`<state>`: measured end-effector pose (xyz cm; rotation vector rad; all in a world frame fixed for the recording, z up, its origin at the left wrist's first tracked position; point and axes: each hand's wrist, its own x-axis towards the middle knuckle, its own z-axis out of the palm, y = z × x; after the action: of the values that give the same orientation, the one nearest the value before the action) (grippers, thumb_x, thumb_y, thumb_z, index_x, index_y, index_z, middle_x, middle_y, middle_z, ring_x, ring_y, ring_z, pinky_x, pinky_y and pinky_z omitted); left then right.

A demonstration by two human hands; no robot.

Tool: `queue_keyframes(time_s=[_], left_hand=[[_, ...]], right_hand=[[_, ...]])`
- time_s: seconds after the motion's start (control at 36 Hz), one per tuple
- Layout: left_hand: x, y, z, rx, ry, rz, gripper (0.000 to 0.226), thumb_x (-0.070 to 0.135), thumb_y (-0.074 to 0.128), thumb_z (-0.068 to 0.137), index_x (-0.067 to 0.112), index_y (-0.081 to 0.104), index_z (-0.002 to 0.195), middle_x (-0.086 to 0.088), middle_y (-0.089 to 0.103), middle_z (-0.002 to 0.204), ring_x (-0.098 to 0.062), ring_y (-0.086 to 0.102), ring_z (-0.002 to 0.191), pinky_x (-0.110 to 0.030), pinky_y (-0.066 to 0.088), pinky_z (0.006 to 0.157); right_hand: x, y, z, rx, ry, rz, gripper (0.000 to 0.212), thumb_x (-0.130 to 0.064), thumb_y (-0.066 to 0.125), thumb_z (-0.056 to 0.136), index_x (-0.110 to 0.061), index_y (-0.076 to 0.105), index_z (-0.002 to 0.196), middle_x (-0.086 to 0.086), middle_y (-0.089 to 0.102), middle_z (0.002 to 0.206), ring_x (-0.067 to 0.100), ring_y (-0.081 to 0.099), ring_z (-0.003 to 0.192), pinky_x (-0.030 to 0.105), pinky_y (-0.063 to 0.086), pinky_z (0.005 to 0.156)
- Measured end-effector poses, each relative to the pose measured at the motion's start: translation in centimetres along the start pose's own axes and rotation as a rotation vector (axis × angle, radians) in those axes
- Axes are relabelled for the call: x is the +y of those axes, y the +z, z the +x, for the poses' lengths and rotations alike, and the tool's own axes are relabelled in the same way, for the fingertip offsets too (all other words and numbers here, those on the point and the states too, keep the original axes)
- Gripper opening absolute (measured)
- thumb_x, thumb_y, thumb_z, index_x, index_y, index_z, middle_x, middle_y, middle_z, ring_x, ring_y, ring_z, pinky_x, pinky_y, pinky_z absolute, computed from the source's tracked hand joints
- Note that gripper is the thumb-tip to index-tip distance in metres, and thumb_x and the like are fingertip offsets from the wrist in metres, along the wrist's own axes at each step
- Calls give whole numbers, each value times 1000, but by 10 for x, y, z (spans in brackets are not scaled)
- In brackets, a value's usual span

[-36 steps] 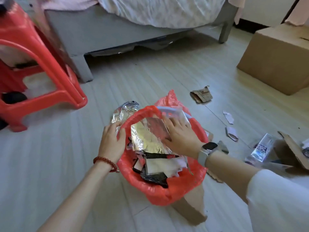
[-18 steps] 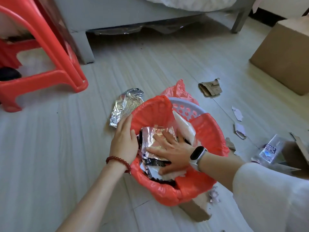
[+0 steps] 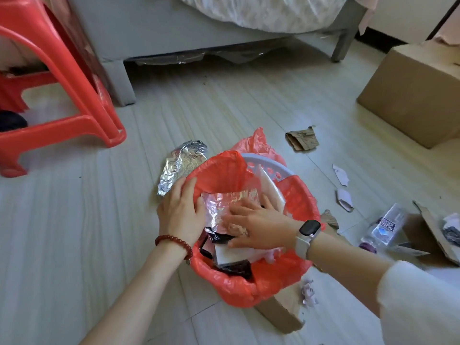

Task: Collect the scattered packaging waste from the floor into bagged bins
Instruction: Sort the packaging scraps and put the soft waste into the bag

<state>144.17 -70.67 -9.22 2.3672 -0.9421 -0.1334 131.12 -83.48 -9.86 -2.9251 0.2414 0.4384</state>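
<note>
A small lavender bin (image 3: 267,163) lined with a red plastic bag (image 3: 251,287) stands on the floor, filled with foil and paper wrappers. My left hand (image 3: 180,210) grips the bag's left rim. My right hand (image 3: 256,224) lies flat, fingers spread, pressing on a shiny foil wrapper (image 3: 224,202) inside the bin. A crumpled foil bag (image 3: 180,163) lies on the floor just left of the bin. Torn cardboard (image 3: 302,138), paper scraps (image 3: 341,175), a crumpled paper ball (image 3: 309,293) and a plastic bottle (image 3: 384,226) lie around it.
A red plastic stool (image 3: 62,95) stands at the left. A grey bed frame (image 3: 159,28) spans the back. A closed cardboard box (image 3: 413,93) sits at the right, an opened cardboard piece (image 3: 434,232) lower right, and a cardboard flap (image 3: 281,312) under the bin.
My right hand has pushed the foil wrapper deeper into the bin. My left hand slid further over the bag's rim. The view has dropped closer to the bin.
</note>
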Motion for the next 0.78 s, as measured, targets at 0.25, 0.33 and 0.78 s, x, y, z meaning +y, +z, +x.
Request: queue_keyframes(time_s=[0.25, 0.33, 0.78], left_hand=[[73, 16, -20, 88, 256, -105, 39, 27, 37, 79, 13, 66, 102, -8, 60, 118, -30, 55, 110, -45, 42, 96], [101, 36, -52, 49, 438, -66, 31, 23, 41, 78, 17, 64, 97, -3, 63, 108, -26, 60, 100, -41, 46, 86], [122, 88, -96, -220, 598, 255, 55, 33, 26, 88, 13, 38, 138, -5, 58, 117, -28, 60, 97, -39, 53, 72]], right_hand=[[43, -33, -73, 701, 172, 510, 25, -25, 45, 90, -17, 62, 106, -1, 65, 100, 18, 62, 85, 30, 51, 74], [60, -14, -105, 834, 307, 601, 16, -11, 47, 91, -15, 57, 103, -5, 60, 95, 14, 58, 78, 17, 46, 66], [67, 195, -145, -195, 263, 154, 50, -22, 50, 91, -19, 32, 138, 7, 26, 145, 29, 32, 125, 41, 43, 96]])
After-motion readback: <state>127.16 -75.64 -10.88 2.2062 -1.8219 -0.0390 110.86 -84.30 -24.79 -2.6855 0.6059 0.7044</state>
